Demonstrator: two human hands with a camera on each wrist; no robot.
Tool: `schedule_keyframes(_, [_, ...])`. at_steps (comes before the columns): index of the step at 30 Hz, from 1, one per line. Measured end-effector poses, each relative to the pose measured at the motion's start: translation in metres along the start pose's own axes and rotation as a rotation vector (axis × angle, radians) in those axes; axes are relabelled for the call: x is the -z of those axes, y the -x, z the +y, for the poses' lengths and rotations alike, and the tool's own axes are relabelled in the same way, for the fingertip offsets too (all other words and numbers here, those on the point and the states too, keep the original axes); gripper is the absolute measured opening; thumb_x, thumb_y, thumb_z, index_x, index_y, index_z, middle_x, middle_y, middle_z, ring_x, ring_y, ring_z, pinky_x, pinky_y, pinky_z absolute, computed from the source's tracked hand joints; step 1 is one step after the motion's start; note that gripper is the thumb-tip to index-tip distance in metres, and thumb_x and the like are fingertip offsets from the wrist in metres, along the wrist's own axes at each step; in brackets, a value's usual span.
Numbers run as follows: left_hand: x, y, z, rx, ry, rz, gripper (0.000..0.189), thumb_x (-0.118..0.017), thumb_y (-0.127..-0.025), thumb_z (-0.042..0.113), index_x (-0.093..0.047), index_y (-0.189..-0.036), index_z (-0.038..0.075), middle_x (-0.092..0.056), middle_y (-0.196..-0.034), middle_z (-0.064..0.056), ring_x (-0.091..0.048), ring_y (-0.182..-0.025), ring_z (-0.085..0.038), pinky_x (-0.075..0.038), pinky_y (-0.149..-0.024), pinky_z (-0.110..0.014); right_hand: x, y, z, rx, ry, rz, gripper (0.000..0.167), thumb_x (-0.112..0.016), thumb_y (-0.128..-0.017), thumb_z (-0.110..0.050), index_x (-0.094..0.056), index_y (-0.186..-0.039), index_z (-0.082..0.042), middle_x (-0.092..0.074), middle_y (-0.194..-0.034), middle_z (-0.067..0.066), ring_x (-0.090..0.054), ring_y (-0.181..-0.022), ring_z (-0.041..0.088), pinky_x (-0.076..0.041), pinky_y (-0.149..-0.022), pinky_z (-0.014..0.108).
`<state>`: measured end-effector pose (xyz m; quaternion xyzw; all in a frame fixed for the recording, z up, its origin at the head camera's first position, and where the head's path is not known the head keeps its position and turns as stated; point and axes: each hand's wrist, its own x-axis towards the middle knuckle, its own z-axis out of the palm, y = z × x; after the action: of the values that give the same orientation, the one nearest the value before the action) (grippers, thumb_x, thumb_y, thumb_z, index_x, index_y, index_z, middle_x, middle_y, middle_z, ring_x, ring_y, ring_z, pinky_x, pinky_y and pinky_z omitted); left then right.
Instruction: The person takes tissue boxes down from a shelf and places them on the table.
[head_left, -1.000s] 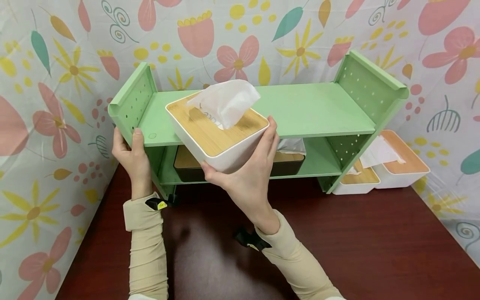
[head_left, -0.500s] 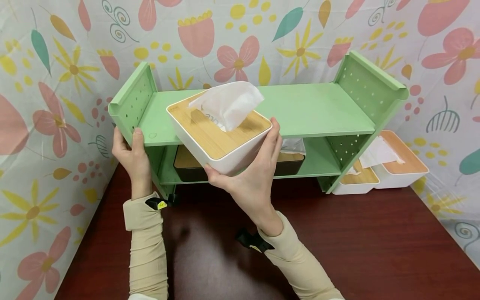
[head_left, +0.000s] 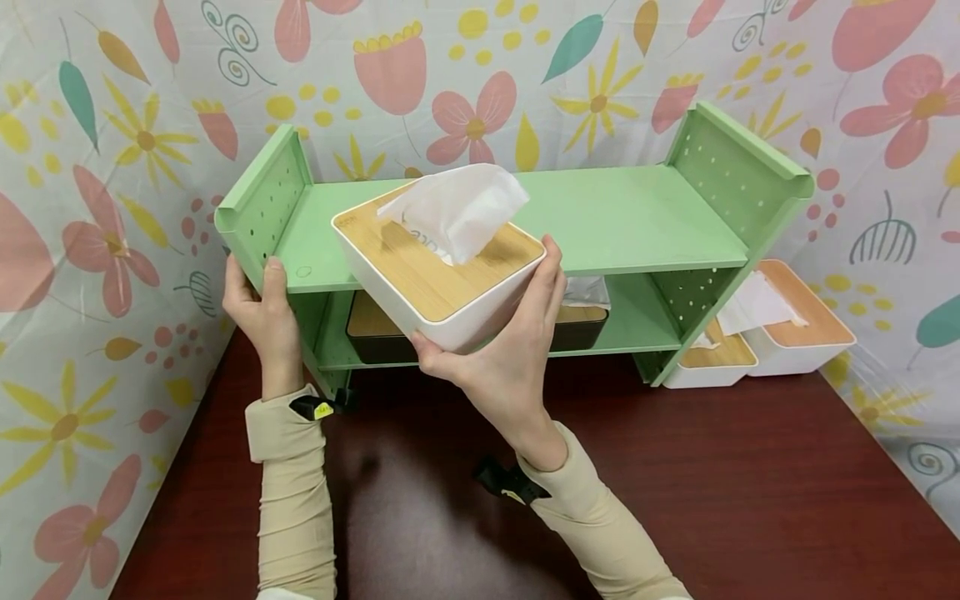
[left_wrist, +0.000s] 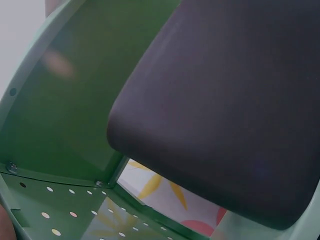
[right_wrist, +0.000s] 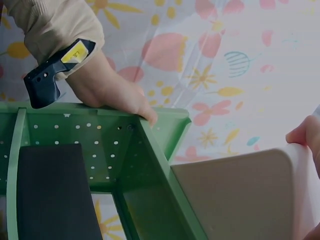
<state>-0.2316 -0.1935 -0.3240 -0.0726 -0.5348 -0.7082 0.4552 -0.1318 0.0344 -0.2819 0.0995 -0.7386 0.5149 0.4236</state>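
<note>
My right hand (head_left: 498, 371) holds a white tissue box (head_left: 442, 292) with a wooden lid, thumb on the near side and fingers on the right. The box is tilted in front of the upper board of a green two-tier shelf (head_left: 630, 208), a white tissue (head_left: 457, 208) standing out of its slot. On the left, my left hand (head_left: 262, 321) grips the shelf's side panel, thumb in front. In the right wrist view the white box's pale wall (right_wrist: 245, 195) appears beside the upper board's edge. Whether the box touches that board, I cannot tell.
Dark tissue box parts (head_left: 577, 332) with wooden tops show on the lower board; the held box hides the middle, so whether it is one box or two I cannot tell. Two white tissue boxes, a small one (head_left: 708, 371) and a larger one (head_left: 810, 354), stand right of the shelf.
The white tissue box has shifted slightly right and down with my right hand, mostly in the first half second. My left hand stays on the side panel.
</note>
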Motion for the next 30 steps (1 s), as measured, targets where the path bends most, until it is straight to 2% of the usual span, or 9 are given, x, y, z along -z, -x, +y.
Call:
schedule_keyframes(3, [0.001,-0.001,-0.001,-0.021,-0.020,-0.009,0.028,-0.055,-0.089,0.003,-0.065,-0.115,-0.001,-0.064,-0.100,-0.006,-0.057,-0.092,-0.017,-0.042,-0.086,-0.029,0.001,0.000,0.000,0.000,0.005,-0.001,0.126,-0.091,-0.047,-0.034,-0.023,-0.149,-0.003,-0.040,-0.138,0.012,-0.036,-0.128,0.017,-0.039,-0.102,0.039])
schedule_keyframes(6, [0.001,-0.001,-0.001,-0.016,-0.015,-0.006,0.028,-0.055,-0.089,0.003,-0.065,-0.114,-0.001,-0.064,-0.099,-0.006,-0.057,-0.090,-0.016,-0.042,-0.085,-0.028,0.002,0.001,0.000,0.000,0.002,-0.002,0.127,-0.091,-0.046,-0.034,-0.023,-0.149,-0.003,-0.040,-0.138,0.011,-0.036,-0.128,0.016,-0.039,-0.102,0.039])
schedule_keyframes(16, [-0.005,0.003,0.011,0.002,-0.002,0.008,0.028,-0.054,-0.088,0.000,-0.066,-0.113,-0.001,-0.065,-0.100,-0.007,-0.058,-0.093,-0.017,-0.043,-0.087,-0.028,0.005,0.000,-0.001,0.003,-0.048,0.002,0.127,-0.089,-0.045,-0.033,-0.023,-0.149,-0.004,-0.041,-0.136,0.012,-0.037,-0.127,0.016,-0.040,-0.100,0.037])
schedule_keyframes(30, [0.001,-0.001,-0.002,-0.006,-0.016,0.003,0.029,-0.055,-0.088,0.002,-0.066,-0.114,0.001,-0.065,-0.103,-0.008,-0.058,-0.097,-0.019,-0.043,-0.089,-0.029,0.011,0.001,0.000,0.028,-0.071,0.011,0.126,-0.088,-0.044,-0.031,-0.024,-0.149,-0.003,-0.041,-0.136,0.012,-0.036,-0.128,0.018,-0.037,-0.103,0.038])
